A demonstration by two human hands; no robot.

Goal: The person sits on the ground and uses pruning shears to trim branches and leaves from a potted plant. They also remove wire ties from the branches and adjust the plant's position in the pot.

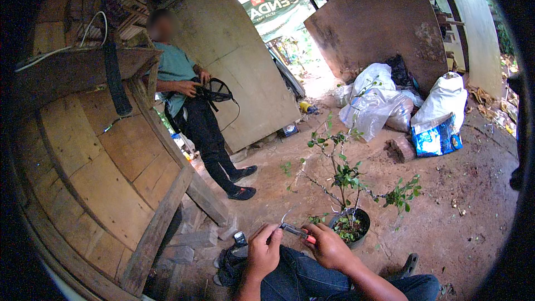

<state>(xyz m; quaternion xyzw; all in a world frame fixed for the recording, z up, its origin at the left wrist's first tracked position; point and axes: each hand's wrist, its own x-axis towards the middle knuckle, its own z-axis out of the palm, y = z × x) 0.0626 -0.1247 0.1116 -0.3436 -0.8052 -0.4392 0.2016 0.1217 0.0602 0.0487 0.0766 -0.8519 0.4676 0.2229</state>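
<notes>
My right hand grips a small hand tool with a dark body and a red-orange handle end; its exact kind is not clear. My left hand pinches at the tool's other end, fingers and thumb together. A thin pale curved wire rises from the left fingertips, and its lower end is hidden there. Both hands are above my jeans-covered legs. Just beyond the right hand stands a potted small tree with wire wound on its branches, in a dark round pot.
At left is a slanting wooden-plank structure with a timber leg. A person stands beyond it, holding a black strapped device. White sacks, clear plastic bags and a blue package lie at right. Dark straps lie beside my left arm.
</notes>
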